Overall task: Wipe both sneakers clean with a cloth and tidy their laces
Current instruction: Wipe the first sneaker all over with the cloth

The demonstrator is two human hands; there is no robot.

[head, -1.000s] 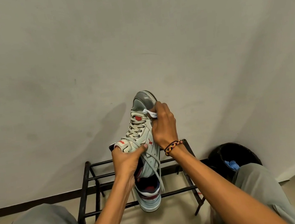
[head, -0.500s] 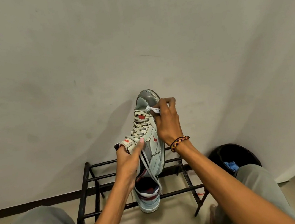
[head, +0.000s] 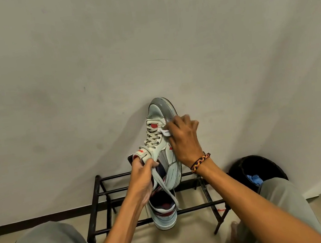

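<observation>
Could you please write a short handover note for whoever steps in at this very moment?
Left hand: grips the raised sneaker at its collar, toe pointing up.
Right hand: holds the white cloth against that sneaker's side, near the toe.
Second sneaker: lies on the black shoe rack, partly hidden.
Done: cannot tell how much is wiped.
Left: finish this sneaker, wipe the other if unwiped, tidy the loose laces hanging down.

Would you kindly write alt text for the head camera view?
A person's left hand holds a pale sneaker toe-up by its heel while the right hand presses a white cloth against its side. A second sneaker rests on a black metal rack below.
</observation>
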